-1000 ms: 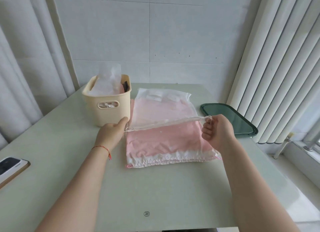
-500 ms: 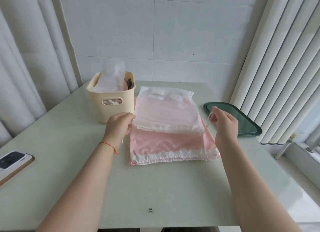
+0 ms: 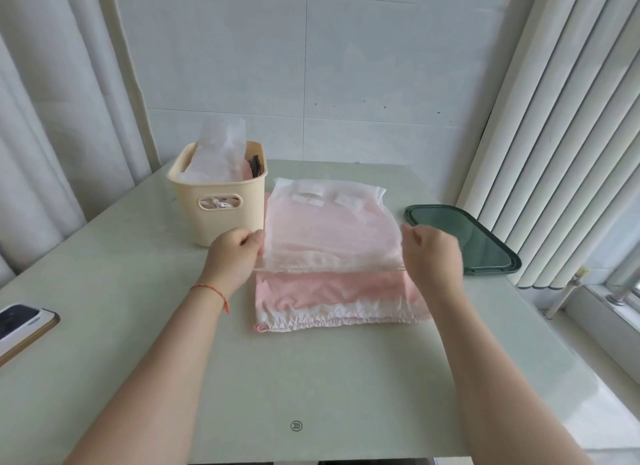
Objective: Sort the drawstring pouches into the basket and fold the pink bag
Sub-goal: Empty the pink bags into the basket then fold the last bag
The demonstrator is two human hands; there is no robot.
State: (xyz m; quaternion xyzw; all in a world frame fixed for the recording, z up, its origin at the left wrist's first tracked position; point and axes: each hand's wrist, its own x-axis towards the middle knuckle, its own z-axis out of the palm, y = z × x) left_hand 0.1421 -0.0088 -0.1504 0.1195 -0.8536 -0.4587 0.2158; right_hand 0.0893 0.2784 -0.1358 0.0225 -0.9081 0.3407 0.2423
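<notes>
Gripping the sheer pouch (image 3: 332, 229) at both near corners, left hand (image 3: 232, 256) and right hand (image 3: 433, 256) have lowered it onto the pink bag (image 3: 332, 294); basket (image 3: 221, 204) transfer pending

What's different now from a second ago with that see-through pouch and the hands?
Both hands, left and right, have shifted their grip on the sheer white pouch, now pinching its near corners above the pink bag. The basket, green tray and phone stayed put.

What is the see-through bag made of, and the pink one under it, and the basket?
See-through bag: probably thin sheer mesh or plastic; pink shows through. Pink bag: looks like shiny satin-like cloth, gathered at its hem. Basket: seemingly hard cream plastic, smooth with a moulded handle hole.
</notes>
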